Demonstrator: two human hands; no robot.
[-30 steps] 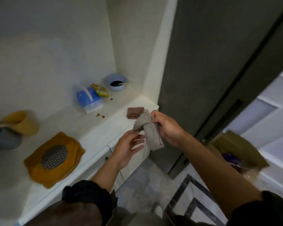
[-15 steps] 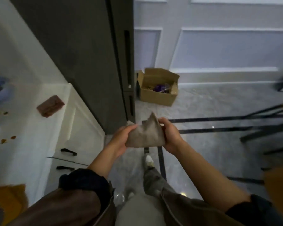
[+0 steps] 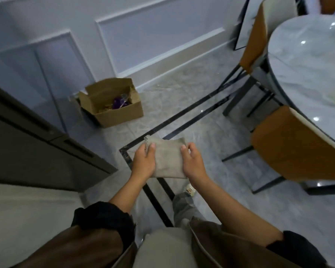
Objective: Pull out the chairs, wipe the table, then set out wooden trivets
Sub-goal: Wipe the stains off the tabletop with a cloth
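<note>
A folded grey cloth (image 3: 167,158) is held flat between both hands at waist height over the floor. My left hand (image 3: 144,161) grips its left edge, thumb on top. My right hand (image 3: 192,161) holds the right edge with fingers curled over it. At the right stands a round marble table (image 3: 307,64) with a pale smear near its right side. Two orange-backed chairs are tucked against it: the near chair (image 3: 294,149) beside my right arm and the far chair (image 3: 257,33) behind it. No trivets are in view.
An open cardboard box (image 3: 112,107) with purple items sits on the floor by the panelled wall. A dark cabinet (image 3: 37,151) fills the left side, with a white counter edge (image 3: 27,209) below it. Black inlay lines cross the grey floor.
The view has swung right from the white counter to the table and chairs. The cloth went from bunched in my hands to folded flat between them.
</note>
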